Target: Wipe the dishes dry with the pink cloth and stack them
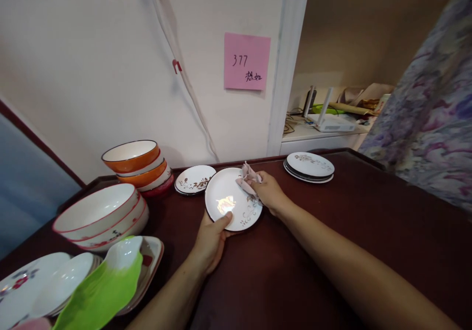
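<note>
My left hand grips a white plate by its lower edge, thumb on top and fingers beneath. The plate is tilted toward me above the table, with a brown floral pattern at its lower right and a bright reflection in its middle. At the plate's right rim, my right hand pinches a crumpled pale pink cloth that touches the plate's surface. A small floral plate lies just left of the held one, and a stack of floral plates sits to the right.
Stacked orange bowls and large red-rimmed bowls stand on the left of the dark table. Nearer are a green leaf-shaped dish and white dishes. A pink note hangs on the wall; a white router sits in the niche.
</note>
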`<act>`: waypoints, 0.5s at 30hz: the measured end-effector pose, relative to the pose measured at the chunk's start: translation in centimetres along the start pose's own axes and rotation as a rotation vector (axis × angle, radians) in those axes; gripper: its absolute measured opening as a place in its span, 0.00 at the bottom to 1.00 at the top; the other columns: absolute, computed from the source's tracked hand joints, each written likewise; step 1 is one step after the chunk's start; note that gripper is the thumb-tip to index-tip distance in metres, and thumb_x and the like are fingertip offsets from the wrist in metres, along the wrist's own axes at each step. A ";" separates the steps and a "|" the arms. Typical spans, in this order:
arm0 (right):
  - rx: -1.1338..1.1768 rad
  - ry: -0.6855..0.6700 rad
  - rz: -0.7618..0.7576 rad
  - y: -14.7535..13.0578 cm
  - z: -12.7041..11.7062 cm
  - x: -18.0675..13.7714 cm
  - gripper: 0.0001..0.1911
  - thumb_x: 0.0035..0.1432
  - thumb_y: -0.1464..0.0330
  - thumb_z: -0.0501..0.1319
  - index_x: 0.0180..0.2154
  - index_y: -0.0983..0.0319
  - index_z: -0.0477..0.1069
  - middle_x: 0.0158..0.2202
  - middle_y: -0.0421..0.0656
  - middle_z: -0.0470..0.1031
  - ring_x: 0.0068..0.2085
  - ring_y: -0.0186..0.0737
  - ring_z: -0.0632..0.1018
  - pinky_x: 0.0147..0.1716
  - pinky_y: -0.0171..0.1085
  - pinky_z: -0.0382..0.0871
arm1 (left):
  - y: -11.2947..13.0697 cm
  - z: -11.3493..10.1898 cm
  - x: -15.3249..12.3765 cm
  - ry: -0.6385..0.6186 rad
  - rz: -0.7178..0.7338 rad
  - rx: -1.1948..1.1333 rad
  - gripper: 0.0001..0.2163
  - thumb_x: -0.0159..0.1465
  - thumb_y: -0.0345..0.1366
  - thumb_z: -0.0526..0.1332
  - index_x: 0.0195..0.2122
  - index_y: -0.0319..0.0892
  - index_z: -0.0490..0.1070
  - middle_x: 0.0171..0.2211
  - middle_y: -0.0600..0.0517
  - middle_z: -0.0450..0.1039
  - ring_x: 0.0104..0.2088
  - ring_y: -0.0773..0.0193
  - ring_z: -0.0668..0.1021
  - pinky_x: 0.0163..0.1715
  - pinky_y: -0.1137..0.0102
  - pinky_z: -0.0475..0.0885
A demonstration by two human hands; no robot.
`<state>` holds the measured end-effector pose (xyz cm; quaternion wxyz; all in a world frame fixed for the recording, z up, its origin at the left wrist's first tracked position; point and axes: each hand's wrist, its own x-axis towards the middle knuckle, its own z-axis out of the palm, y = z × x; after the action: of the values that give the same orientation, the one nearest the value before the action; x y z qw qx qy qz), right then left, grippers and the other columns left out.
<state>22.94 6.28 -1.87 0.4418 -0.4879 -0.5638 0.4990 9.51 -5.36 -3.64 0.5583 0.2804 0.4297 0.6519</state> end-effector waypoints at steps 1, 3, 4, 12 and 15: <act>-0.044 -0.013 -0.020 -0.2 -0.2 -0.1 0.11 0.52 0.65 0.62 0.37 0.63 0.68 0.35 0.45 0.76 0.32 0.37 0.75 0.29 0.33 0.67 | 0.1 0.0 0.0 0.010 -0.013 -0.004 0.32 0.54 0.32 0.68 0.60 0.45 0.59 0.53 0.41 0.72 0.47 0.49 0.77 0.41 0.56 0.77; -0.156 -0.025 -0.090 -0.7 -0.8 -0.1 0.11 0.52 0.64 0.63 0.37 0.63 0.69 0.35 0.45 0.76 0.33 0.38 0.74 0.29 0.34 0.66 | 0.4 0.0 -0.1 -0.003 -0.043 0.004 0.32 0.54 0.30 0.67 0.60 0.44 0.59 0.53 0.41 0.72 0.47 0.49 0.78 0.40 0.57 0.77; -0.213 -0.026 -0.131 -0.9 -1.2 0.0 0.11 0.52 0.64 0.63 0.36 0.62 0.69 0.35 0.44 0.76 0.33 0.38 0.74 0.29 0.34 0.65 | 0.4 0.0 -0.1 -0.019 -0.059 0.013 0.32 0.53 0.30 0.67 0.60 0.43 0.60 0.52 0.40 0.73 0.46 0.49 0.78 0.40 0.57 0.77; -0.496 -0.174 -0.363 -3.5 -3.1 -0.9 0.07 0.54 0.68 0.61 0.38 0.59 0.72 0.33 0.41 0.77 0.33 0.37 0.74 0.30 0.33 0.61 | 0.1 -0.6 -0.3 -0.161 -0.128 0.076 0.30 0.51 0.27 0.67 0.56 0.38 0.64 0.49 0.40 0.75 0.48 0.48 0.77 0.46 0.60 0.72; -0.607 -0.256 -0.449 -4.7 -3.4 -1.8 0.07 0.55 0.67 0.61 0.38 0.59 0.73 0.34 0.41 0.77 0.34 0.38 0.74 0.30 0.33 0.60 | 0.1 -0.5 -0.4 -0.212 -0.156 0.093 0.30 0.50 0.27 0.67 0.55 0.37 0.66 0.48 0.40 0.76 0.47 0.48 0.77 0.49 0.58 0.69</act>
<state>26.07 4.82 3.16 0.3017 -0.3950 -0.8287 0.2574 9.14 -5.87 -3.69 0.6362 0.3389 0.4184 0.5526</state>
